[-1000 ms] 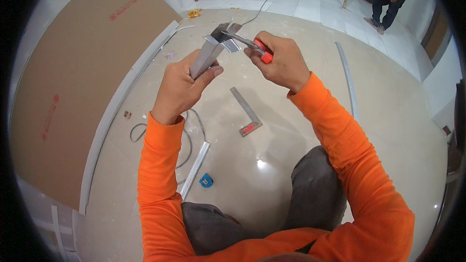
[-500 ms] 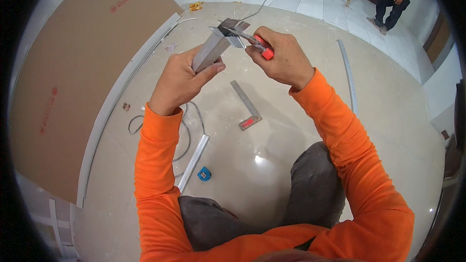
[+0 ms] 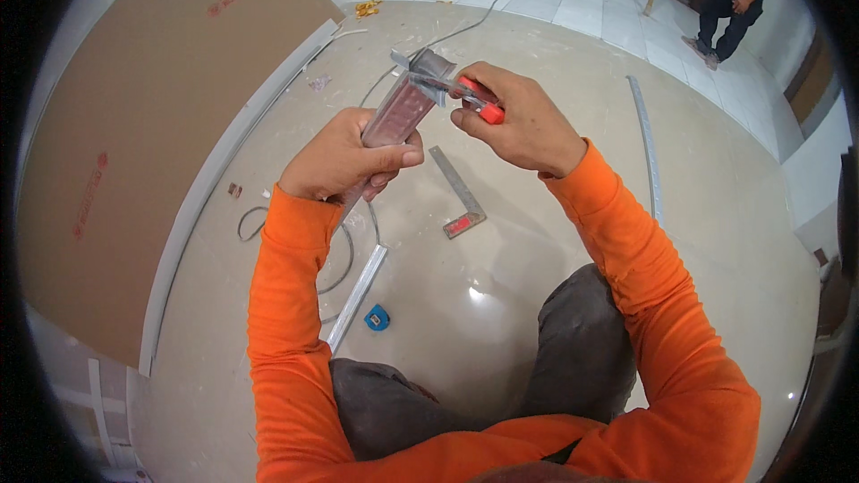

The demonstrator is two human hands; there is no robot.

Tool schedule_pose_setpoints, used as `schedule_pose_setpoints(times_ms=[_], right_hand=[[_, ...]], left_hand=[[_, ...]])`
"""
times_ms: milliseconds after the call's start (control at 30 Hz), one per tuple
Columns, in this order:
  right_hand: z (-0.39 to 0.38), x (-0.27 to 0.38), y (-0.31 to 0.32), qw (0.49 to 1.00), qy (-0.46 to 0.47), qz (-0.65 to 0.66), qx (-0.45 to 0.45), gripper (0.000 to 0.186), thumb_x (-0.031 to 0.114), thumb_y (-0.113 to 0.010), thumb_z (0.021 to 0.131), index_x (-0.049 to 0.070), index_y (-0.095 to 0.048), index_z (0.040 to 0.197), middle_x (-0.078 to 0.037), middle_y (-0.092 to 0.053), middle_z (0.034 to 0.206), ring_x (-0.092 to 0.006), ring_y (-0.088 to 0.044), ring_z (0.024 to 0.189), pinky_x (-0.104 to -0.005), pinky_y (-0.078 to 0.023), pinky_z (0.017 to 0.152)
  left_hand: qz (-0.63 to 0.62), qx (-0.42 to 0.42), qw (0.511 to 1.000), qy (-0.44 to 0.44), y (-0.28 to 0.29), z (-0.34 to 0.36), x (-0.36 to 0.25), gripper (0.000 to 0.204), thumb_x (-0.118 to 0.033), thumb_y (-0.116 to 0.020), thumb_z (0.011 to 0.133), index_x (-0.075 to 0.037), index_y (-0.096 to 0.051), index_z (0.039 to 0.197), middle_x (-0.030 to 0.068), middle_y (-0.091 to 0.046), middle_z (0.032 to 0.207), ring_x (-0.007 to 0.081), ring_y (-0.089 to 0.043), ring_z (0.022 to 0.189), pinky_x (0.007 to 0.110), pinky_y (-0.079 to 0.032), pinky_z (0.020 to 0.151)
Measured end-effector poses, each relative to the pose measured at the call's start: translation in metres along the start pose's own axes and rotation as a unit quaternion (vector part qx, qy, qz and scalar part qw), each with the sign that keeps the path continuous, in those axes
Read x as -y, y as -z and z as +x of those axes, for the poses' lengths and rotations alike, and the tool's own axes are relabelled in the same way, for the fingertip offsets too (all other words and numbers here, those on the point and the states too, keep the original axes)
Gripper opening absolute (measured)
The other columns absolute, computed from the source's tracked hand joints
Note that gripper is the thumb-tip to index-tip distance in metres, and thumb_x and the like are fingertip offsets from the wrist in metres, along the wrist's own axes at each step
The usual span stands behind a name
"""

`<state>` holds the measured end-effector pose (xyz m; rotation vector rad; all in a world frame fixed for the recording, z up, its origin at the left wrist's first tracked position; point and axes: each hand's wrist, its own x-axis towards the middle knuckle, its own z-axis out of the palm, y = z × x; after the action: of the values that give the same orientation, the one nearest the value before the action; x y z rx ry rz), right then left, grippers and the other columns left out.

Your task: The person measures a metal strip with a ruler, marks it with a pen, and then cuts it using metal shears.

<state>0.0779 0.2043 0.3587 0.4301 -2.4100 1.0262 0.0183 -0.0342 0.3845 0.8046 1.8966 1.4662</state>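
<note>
My left hand (image 3: 349,156) is wrapped round a grey metal channel (image 3: 400,114), tilted up and away from me. Its far end is cut, with flaps of metal bent outward there. In my right hand (image 3: 530,118) is a pair of snips with red handles (image 3: 490,114). Their jaws meet the channel near the bent flaps; whether they are closed on the metal I cannot make out. Below the channel, on the floor, lies a try square (image 3: 459,192) with a red mark on its stock.
A blue tape measure (image 3: 377,317) and a metal strip (image 3: 358,295) lie near my left knee, beside a grey cable (image 3: 347,268). Large brown boards (image 3: 161,125) are on the left. Another metal strip (image 3: 646,143) lies right. A person (image 3: 738,0) stands at the far right.
The channel has turned in my left hand, so a broader, pinkish-looking face shows. My right hand with the snips has shifted slightly down, and the jaws sit lower against the bent end.
</note>
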Motion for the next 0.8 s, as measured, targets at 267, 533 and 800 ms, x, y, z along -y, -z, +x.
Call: schedule_pose_setpoints(times_ms=[267, 533, 800], right_hand=[[-0.001, -0.003, -0.004, 0.993, 0.033, -0.088, -0.066, 0.024, 0.027, -0.069, 0.084, 0.004, -0.061, 0.084, -0.015, -0.060, 0.064, -0.0372, -0.060, 0.060, -0.0429, -0.046, 0.058], [-0.006, -0.004, -0.013, 0.996, 0.023, -0.049, -0.067, 0.026, 0.027, -0.071, 0.084, 0.004, -0.060, 0.084, -0.016, -0.060, 0.065, -0.0370, -0.058, 0.059, -0.0425, -0.047, 0.058], [0.001, -0.015, -0.019, 0.979, -0.054, 0.192, 0.039, 0.031, 0.026, -0.070, 0.086, 0.003, -0.066, 0.107, -0.006, -0.065, 0.084, -0.0185, -0.061, 0.079, -0.0332, -0.049, 0.071]], left_hand=[[0.012, 0.017, 1.000, -0.023, 0.002, 0.000, 0.004, 0.020, -0.018, -0.076, 0.084, -0.001, -0.065, 0.085, -0.0012, -0.049, 0.058, 0.0075, -0.045, 0.045, 0.025, -0.040, 0.044], [-0.020, 0.107, 0.994, -0.006, 0.006, -0.007, 0.004, 0.027, -0.019, -0.079, 0.076, 0.003, -0.065, 0.084, 0.0035, -0.054, 0.059, 0.0110, -0.053, 0.046, 0.027, -0.047, 0.045], [-0.060, 0.122, 0.991, -0.013, 0.024, 0.005, 0.028, 0.031, -0.020, -0.085, 0.066, -0.004, -0.060, 0.074, 0.0028, -0.053, 0.061, 0.0138, -0.056, 0.050, 0.029, -0.045, 0.045]])
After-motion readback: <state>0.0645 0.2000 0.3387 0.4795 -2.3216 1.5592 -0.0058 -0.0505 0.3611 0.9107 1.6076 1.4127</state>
